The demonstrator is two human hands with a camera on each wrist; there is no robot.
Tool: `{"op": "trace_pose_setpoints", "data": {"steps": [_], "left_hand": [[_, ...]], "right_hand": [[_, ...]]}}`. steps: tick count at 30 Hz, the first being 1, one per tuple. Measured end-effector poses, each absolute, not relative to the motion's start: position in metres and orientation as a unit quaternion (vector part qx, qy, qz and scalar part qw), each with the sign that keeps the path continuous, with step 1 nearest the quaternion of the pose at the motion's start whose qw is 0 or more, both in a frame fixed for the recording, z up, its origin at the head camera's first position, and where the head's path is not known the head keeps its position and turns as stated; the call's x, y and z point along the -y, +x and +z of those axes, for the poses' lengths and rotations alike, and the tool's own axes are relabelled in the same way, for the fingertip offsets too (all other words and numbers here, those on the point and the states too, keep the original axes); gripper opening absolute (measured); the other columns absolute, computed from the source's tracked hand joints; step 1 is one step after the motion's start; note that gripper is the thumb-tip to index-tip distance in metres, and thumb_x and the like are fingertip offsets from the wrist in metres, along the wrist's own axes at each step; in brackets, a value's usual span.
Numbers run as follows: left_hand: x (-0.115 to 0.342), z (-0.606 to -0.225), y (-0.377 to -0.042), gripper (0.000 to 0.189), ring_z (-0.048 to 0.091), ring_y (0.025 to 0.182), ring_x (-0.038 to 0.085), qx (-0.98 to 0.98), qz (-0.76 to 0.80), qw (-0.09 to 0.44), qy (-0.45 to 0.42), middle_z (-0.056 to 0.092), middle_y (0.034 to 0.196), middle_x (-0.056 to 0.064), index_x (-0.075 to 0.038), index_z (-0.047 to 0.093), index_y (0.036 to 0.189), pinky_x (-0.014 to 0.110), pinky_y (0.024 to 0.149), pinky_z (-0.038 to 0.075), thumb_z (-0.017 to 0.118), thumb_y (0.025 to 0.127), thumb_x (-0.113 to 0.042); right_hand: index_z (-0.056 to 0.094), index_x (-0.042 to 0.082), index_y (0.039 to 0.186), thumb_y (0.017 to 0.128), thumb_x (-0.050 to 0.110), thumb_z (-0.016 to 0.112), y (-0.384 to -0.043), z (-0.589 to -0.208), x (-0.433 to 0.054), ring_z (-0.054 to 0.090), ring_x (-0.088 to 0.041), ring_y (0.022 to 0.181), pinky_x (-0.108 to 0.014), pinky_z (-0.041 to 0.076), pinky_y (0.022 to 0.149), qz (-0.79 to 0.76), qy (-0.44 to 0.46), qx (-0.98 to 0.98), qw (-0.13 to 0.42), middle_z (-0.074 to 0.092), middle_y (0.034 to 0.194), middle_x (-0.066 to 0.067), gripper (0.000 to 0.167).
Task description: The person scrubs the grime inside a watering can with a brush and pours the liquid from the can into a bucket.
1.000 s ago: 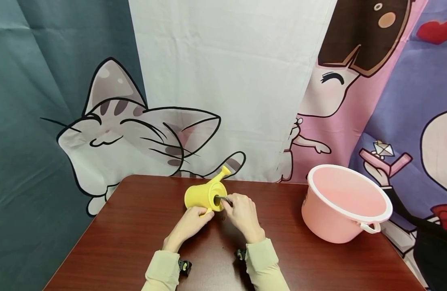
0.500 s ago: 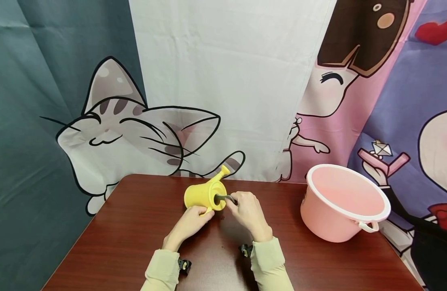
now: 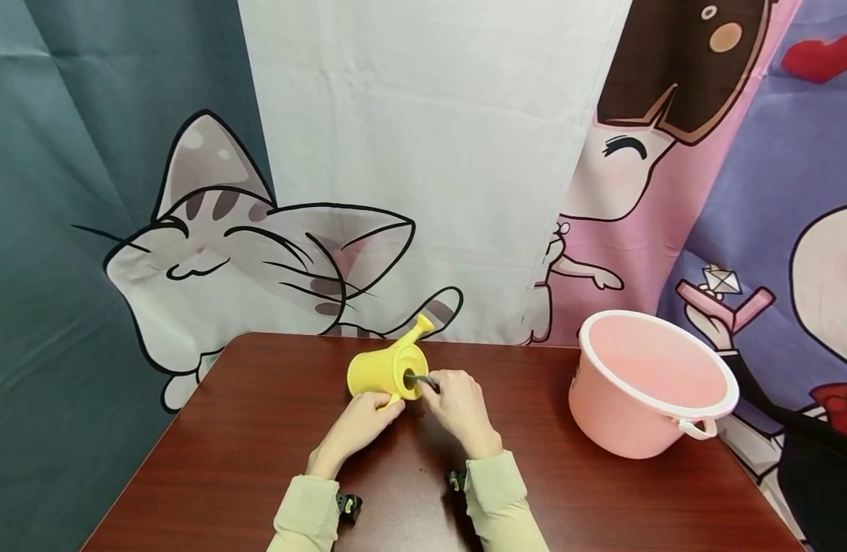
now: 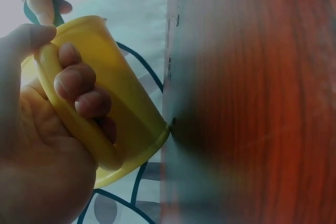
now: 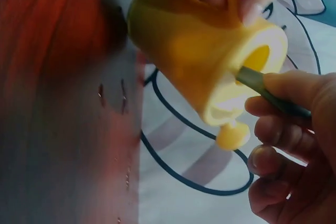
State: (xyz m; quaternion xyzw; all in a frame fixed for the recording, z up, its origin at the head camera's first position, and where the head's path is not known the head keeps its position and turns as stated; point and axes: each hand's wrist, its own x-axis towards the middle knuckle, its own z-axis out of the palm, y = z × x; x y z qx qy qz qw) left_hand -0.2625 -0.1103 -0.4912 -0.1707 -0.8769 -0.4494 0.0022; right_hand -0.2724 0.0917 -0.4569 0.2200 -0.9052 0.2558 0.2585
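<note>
A yellow watering can (image 3: 375,373) is tipped on its side over the table, its opening turned toward the right and its spout pointing up and back. My left hand (image 3: 357,422) grips its handle, fingers curled through the loop in the left wrist view. My right hand (image 3: 461,406) pinches a slim dark grey-green handle (image 5: 273,95) between thumb and fingers. The far end of that handle goes into the can's opening, so what kind of tool it belongs to is hidden inside. In the right wrist view, the can's base edge is close over the tabletop.
A pink basin (image 3: 630,414) with a white rim stands on the right of the dark red-brown table (image 3: 209,460). Small water drops (image 5: 124,96) dot the wood near the hands. Printed cloth (image 3: 423,153) with cartoon figures hangs behind the table's back edge.
My right hand drew the dark handle partly out toward the right, then moved back in, so less of it shows now. The left hand and watering can have stayed in place.
</note>
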Motion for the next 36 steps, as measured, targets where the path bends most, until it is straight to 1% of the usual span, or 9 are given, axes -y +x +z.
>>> {"op": "trace_pose_setpoints", "data": {"steps": [6, 9, 13, 15, 19, 26, 32, 36], "left_hand": [[0.11, -0.493, -0.264, 0.046, 0.033, 0.053, 0.005, 0.878, -0.447, 0.01, -0.17, 0.032, 0.054, -0.011, -0.017, 0.043, 0.059, 0.022, 0.051, 0.03, 0.061, 0.096, -0.036], [0.109, -0.493, -0.263, 0.046, 0.034, 0.052, 0.005, 0.877, -0.448, 0.008, -0.172, 0.033, 0.054, -0.009, -0.016, 0.044, 0.059, 0.023, 0.051, 0.03, 0.061, 0.096, -0.037], [0.108, -0.492, -0.263, 0.046, 0.035, 0.052, 0.006, 0.873, -0.454, 0.002, -0.176, 0.037, 0.054, -0.009, -0.016, 0.046, 0.061, 0.023, 0.05, 0.031, 0.059, 0.097, -0.042], [0.108, -0.492, -0.262, 0.046, 0.036, 0.052, 0.006, 0.874, -0.454, 0.003, -0.176, 0.037, 0.054, -0.009, -0.016, 0.046, 0.061, 0.023, 0.05, 0.032, 0.059, 0.097, -0.041], [0.11, -0.491, -0.261, 0.045, 0.036, 0.052, 0.007, 0.875, -0.454, 0.004, -0.169, 0.037, 0.054, -0.008, -0.016, 0.046, 0.06, 0.023, 0.05, 0.032, 0.06, 0.097, -0.037], [0.112, -0.491, -0.261, 0.044, 0.035, 0.052, 0.006, 0.874, -0.456, -0.007, -0.165, 0.036, 0.054, -0.009, -0.017, 0.046, 0.061, 0.023, 0.051, 0.032, 0.06, 0.097, -0.039], [0.111, -0.492, -0.261, 0.044, 0.035, 0.052, 0.006, 0.874, -0.457, -0.001, -0.166, 0.037, 0.054, -0.009, -0.016, 0.046, 0.061, 0.023, 0.05, 0.031, 0.06, 0.097, -0.034], [0.11, -0.492, -0.262, 0.044, 0.036, 0.051, 0.006, 0.872, -0.459, 0.001, -0.168, 0.038, 0.054, -0.009, -0.016, 0.047, 0.06, 0.023, 0.049, 0.031, 0.06, 0.097, -0.036]], "right_hand": [[0.049, 0.028, 0.058, 0.089, 0.027, 0.07, -0.271, -0.46, -0.085, 0.05, -0.009, 0.053, -0.027, 0.037, 0.046, 0.242, 0.214, 0.909, 0.263, 0.042, 0.053, 0.017, 0.038], [0.048, 0.029, 0.057, 0.088, 0.026, 0.07, -0.269, -0.458, -0.087, 0.047, -0.007, 0.051, -0.026, 0.036, 0.045, 0.246, 0.207, 0.908, 0.267, 0.04, 0.052, 0.018, 0.038], [0.045, 0.026, 0.055, 0.084, 0.022, 0.073, -0.267, -0.452, -0.092, 0.04, -0.008, 0.049, -0.027, 0.032, 0.043, 0.258, 0.198, 0.904, 0.277, 0.033, 0.051, 0.016, 0.041], [0.043, 0.025, 0.054, 0.083, 0.021, 0.073, -0.267, -0.449, -0.094, 0.038, -0.01, 0.049, -0.027, 0.031, 0.043, 0.257, 0.199, 0.904, 0.279, 0.03, 0.051, 0.014, 0.042], [0.042, 0.025, 0.054, 0.083, 0.021, 0.071, -0.264, -0.441, -0.095, 0.038, -0.01, 0.05, -0.028, 0.032, 0.043, 0.259, 0.2, 0.904, 0.276, 0.029, 0.051, 0.014, 0.041], [0.042, 0.026, 0.052, 0.082, 0.019, 0.07, -0.261, -0.433, -0.097, 0.037, -0.009, 0.049, -0.027, 0.032, 0.044, 0.273, 0.191, 0.904, 0.266, 0.027, 0.05, 0.016, 0.042], [0.044, 0.025, 0.054, 0.083, 0.019, 0.07, -0.264, -0.44, -0.093, 0.039, -0.01, 0.049, -0.028, 0.034, 0.045, 0.281, 0.188, 0.905, 0.257, 0.03, 0.05, 0.015, 0.04], [0.046, 0.024, 0.055, 0.086, 0.022, 0.069, -0.266, -0.447, -0.089, 0.04, -0.009, 0.049, -0.027, 0.034, 0.044, 0.284, 0.175, 0.91, 0.245, 0.033, 0.049, 0.014, 0.039]]}}
